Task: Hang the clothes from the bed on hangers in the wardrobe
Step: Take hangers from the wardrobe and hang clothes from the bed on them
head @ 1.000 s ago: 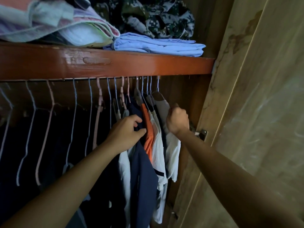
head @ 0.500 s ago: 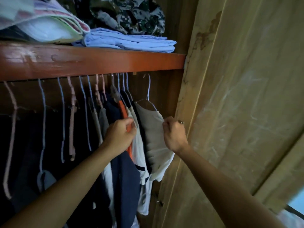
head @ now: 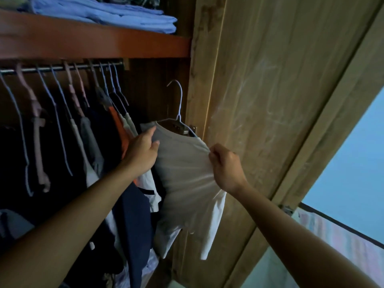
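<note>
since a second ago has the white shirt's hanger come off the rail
Yes. The blue hanger with the white shirt now hangs free, its hook below and right of the rail, both hands gripping the shirt.

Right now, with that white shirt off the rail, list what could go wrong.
1. The hanger has its hook free below the rail; only the left hand and right hand carry the white shirt, so a loosened pinch may drop both.
2. The right hand bunches the shoulder fabric, which could slide off the hanger.
3. The packed hung clothes leave little rail space; rehooking might snag them.
</note>
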Tool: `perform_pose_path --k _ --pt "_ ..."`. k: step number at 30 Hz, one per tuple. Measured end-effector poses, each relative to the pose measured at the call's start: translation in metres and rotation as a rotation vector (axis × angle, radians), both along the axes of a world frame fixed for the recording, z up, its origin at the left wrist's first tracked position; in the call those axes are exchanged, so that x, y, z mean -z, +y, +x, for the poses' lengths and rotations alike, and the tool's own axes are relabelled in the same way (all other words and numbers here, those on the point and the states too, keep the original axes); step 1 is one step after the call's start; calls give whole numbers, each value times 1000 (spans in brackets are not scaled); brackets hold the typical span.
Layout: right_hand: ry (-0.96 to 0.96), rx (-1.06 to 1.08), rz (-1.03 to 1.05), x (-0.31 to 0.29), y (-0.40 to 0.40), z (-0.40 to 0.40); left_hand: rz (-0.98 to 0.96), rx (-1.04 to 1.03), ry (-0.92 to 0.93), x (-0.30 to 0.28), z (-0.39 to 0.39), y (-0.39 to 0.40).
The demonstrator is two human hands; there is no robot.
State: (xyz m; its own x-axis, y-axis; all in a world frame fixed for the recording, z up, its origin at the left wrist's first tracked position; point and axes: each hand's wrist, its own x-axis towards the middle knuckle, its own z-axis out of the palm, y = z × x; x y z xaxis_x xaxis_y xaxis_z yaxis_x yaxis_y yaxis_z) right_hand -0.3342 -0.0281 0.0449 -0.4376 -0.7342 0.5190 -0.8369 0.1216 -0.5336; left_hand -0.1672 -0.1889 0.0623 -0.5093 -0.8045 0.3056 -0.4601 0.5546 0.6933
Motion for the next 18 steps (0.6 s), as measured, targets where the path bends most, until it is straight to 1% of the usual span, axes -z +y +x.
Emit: perform_pose_path --k 4,10,14,16,18 --pt "-1 -27 -38 -8 37 -6 -58 22 -47 3 -6 15" --pt "-12 -40 -35 -25 108 -29 -164 7 -107 6 -21 44" --pt "-18 -18 -54 -33 156 -50 -151 90 -40 3 -43 74" --pt "-42 6 -57 -34 180 -60 -150 94 -16 3 -55 91" --pt "-76 26 -60 -35 206 -69 -183 111 13 1 -68 106"
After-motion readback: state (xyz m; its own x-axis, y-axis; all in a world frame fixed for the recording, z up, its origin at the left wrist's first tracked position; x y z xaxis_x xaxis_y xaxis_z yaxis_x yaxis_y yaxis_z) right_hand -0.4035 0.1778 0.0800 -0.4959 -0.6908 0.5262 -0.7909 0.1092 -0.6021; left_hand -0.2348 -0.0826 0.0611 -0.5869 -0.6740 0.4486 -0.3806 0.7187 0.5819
